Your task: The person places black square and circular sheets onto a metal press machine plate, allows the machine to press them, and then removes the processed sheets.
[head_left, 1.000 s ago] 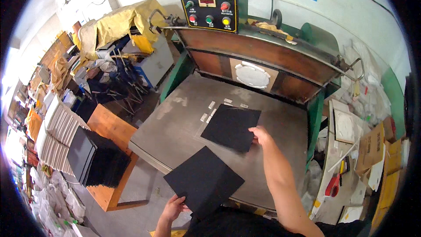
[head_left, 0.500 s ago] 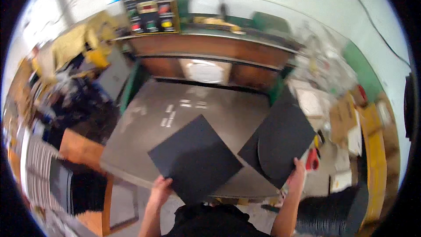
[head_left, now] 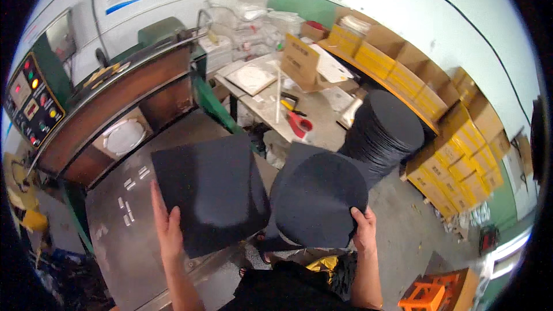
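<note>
While both hands are loaded, the left hand (head_left: 168, 231) clasps the near-left edge of a thin black square sheet (head_left: 210, 191) held over the grey steel press bed (head_left: 118, 227). The right hand (head_left: 364, 231) pinches the lower-right rim of a black round cut disc (head_left: 319, 200) with a dark offcut sheet behind it, to the right of the press bed. Both pieces look light and fairly stiff (neither sags visibly), probably foam or board; an edge grip should suffice. Count: one square sheet, one disc in hand, one tall stack of black discs (head_left: 385, 133) further right of the press bed.
</note>
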`<state>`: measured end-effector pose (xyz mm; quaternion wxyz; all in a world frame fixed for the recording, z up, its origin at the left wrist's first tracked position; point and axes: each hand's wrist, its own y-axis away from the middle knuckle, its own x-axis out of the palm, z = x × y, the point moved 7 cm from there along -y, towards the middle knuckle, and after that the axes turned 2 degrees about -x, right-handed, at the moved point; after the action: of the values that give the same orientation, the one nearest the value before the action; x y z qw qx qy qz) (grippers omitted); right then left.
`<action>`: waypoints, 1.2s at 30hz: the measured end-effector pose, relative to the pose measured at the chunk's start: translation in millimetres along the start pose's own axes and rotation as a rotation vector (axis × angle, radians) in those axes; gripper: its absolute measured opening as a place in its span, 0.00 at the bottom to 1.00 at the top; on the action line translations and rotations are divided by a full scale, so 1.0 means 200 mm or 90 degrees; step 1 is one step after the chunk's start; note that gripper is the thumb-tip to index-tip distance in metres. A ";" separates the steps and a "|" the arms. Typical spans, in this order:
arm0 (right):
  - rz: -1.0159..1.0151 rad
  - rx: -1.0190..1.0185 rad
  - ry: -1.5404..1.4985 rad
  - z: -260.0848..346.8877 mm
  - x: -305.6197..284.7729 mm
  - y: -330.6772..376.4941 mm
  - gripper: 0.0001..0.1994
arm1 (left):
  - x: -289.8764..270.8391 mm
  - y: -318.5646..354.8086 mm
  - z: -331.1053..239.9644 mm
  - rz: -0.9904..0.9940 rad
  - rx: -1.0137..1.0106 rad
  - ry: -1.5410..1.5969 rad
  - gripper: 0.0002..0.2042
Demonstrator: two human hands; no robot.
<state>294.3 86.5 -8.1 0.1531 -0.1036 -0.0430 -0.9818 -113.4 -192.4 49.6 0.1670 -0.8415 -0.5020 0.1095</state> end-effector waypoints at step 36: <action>-0.020 0.156 -0.101 -0.23 -0.67 0.32 0.14 | 1.48 0.75 -0.04 0.544 -0.288 0.129 0.11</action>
<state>430.0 59.3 -78.0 0.1457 -0.1603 -0.1763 -0.9602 150.8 0.3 -6.6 -0.0317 -0.9937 -0.1046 -0.0263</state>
